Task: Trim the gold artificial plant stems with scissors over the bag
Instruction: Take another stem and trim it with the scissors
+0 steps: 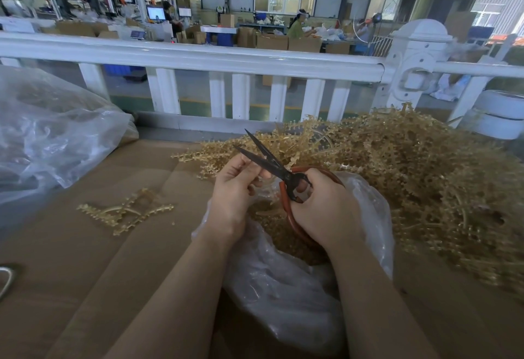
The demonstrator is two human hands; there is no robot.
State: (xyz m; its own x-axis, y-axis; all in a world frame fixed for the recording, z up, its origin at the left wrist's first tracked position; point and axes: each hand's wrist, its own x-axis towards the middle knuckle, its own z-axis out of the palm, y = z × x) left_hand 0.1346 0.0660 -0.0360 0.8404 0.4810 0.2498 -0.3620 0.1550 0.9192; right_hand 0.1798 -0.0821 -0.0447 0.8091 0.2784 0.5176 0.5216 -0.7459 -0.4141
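Surroundings, taken from the clear bag (286, 282) at the person's lap as reference. It stands open on a brown cardboard surface (85, 259); gold offcuts lie inside it. Left of the bag, on the cardboard, a small cluster of cut gold sprigs (124, 212) lies apart from everything else. Farther left, a large crumpled plastic sheet (51, 131) with more gold material dimly visible through it. Right of and behind the bag, a big heap of gold artificial stems (411, 177) rises above the bag's rim and touches it. Behind all of this, a white railing (198, 60); beyond it, workers at tables with cardboard boxes.

Stems: dull gold plastic, thin curved stalks lined with small knobbed leaflets, tangled together in the heap.

Scissors (272, 164): dark blades, red-orange loop handles, held above the bag's mouth. Blades are parted in a narrow V, tips pointing away toward the railing.

Right hand (323, 205): fingers curled through and round the handles, gripping firmly.

Left hand (235, 188): thumb and fingertips pinched together just beside the lower blade, over the bag. What they pinch is too small to make out; no stem piece is clearly visible between them.
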